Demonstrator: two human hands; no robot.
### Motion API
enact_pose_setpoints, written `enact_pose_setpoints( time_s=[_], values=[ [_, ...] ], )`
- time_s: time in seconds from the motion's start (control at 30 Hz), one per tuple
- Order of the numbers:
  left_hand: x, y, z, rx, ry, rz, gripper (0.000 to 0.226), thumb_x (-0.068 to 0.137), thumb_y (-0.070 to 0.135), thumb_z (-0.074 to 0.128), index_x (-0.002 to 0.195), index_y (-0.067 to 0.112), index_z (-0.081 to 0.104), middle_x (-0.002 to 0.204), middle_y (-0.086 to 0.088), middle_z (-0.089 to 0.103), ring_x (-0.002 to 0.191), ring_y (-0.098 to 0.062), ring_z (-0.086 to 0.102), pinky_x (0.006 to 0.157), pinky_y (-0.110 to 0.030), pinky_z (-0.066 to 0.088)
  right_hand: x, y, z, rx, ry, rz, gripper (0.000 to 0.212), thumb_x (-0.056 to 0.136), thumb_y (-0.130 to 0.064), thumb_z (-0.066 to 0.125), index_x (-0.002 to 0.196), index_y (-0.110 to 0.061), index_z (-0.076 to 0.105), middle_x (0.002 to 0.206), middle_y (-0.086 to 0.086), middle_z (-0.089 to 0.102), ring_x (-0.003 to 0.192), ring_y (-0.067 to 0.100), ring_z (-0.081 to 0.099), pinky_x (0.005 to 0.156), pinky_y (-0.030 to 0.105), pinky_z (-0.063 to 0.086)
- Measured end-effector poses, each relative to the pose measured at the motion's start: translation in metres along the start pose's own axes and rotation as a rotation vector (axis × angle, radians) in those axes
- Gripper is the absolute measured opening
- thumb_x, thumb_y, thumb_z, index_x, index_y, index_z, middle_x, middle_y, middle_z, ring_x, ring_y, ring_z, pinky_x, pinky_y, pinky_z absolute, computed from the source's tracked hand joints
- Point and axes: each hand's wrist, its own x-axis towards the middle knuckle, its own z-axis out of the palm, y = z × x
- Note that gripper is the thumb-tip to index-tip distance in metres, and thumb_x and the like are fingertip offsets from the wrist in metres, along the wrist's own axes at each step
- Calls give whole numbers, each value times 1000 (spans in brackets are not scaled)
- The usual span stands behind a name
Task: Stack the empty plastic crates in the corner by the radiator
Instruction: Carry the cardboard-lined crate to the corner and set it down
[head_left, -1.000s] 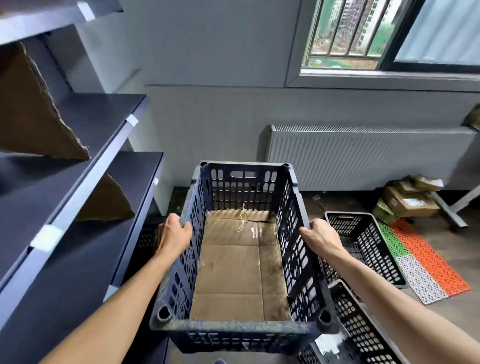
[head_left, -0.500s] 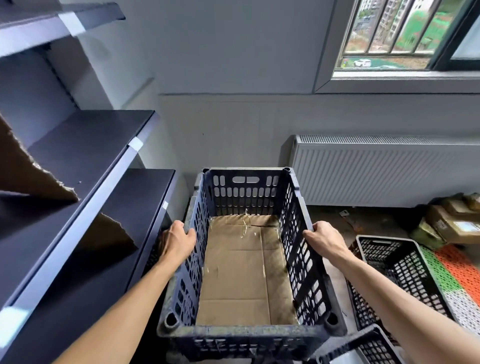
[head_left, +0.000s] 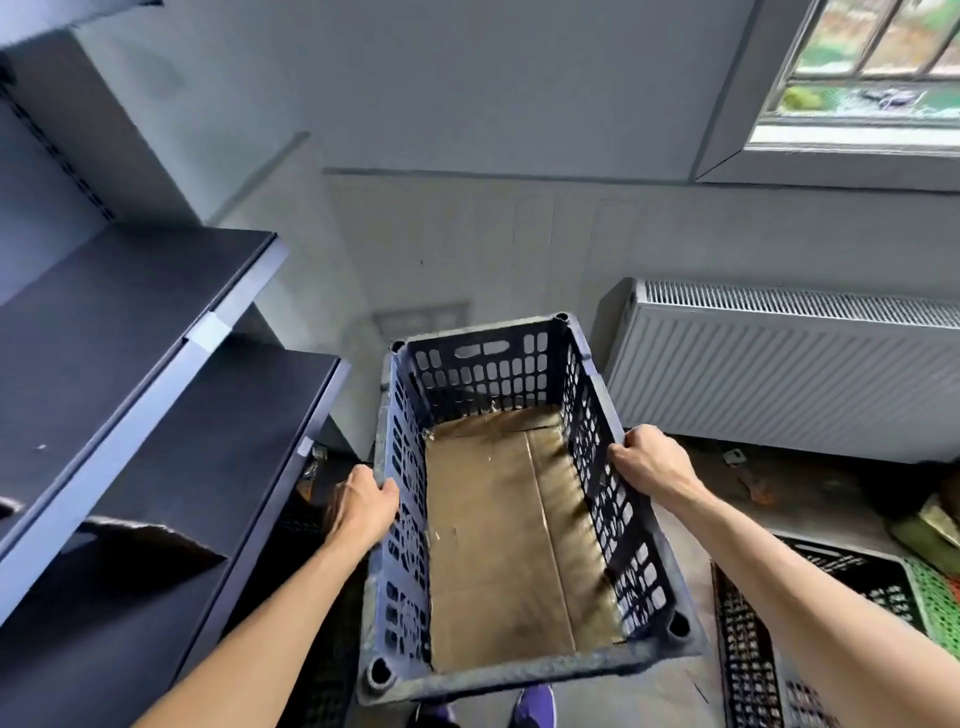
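Where the grey wall meets the dark shelving (head_left: 156, 415) on the left, a white panel radiator (head_left: 789, 374) runs along the right under a window (head_left: 872, 67). Held in the air before that corner is a dark slotted crate (head_left: 519, 675), tilted slightly, with a sheet of brown cardboard (head_left: 509, 545) lining its bottom. The left hand (head_left: 363, 512) is clenched over the left rim and the right hand (head_left: 649, 462) over the right rim. Below, a grey floor (head_left: 691, 525) shows, with another black crate (head_left: 779, 649) lying at lower right, cut off by the frame edge. Purple shoes (head_left: 535, 704) peek out under the held crate. Objects at far right are blurred and cannot be identified.
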Motion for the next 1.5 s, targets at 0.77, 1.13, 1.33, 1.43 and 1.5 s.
enact_pose_setpoints(
  time_s=[0.77, 1.13, 1.33, 1.43, 1.5],
  values=[
    [218, 96, 56, -7, -152, -108, 30, 92, 36, 46, 75, 13, 52, 79, -10, 64, 74, -32, 61, 65, -34, 48, 239, -88, -14, -162, -109, 61, 18, 83, -21, 61, 80, -3, 56, 82, 13, 60, 75, 29, 56, 67, 30, 39],
    [240, 118, 68, -84, -61, -408, 35, 91, 39, 48, 69, 12, 50, 83, -16, 68, 78, -35, 65, 63, -34, 48, 378, -132, -1, -305, -302, -186, 28, 88, -23, 54, 98, 1, 63, 104, 21, 67, 86, 35, 61, 68, 31, 41],
    [229, 157, 114, -100, 0, -609, 36, 92, 41, 51, 68, 15, 46, 81, -14, 66, 79, -34, 62, 63, -34, 45, 458, -119, 13, -377, -429, -327, 31, 90, -26, 50, 108, -3, 60, 109, 19, 64, 86, 35, 55, 73, 35, 46],
    [219, 170, 142, -133, -15, -677, 38, 91, 39, 55, 64, 17, 40, 84, -17, 67, 82, -36, 64, 67, -37, 48, 483, -108, 24, -387, -463, -364, 30, 88, -27, 48, 106, -7, 62, 107, 17, 66, 87, 35, 59, 78, 39, 52],
    [216, 175, 160, -150, -40, -713, 39, 90, 37, 59, 63, 17, 39, 80, -17, 65, 78, -35, 64, 60, -35, 45, 496, -102, 33, -408, -481, -387, 29, 86, -25, 48, 104, -8, 63, 104, 17, 68, 85, 35, 61, 75, 39, 52]
  ],
)
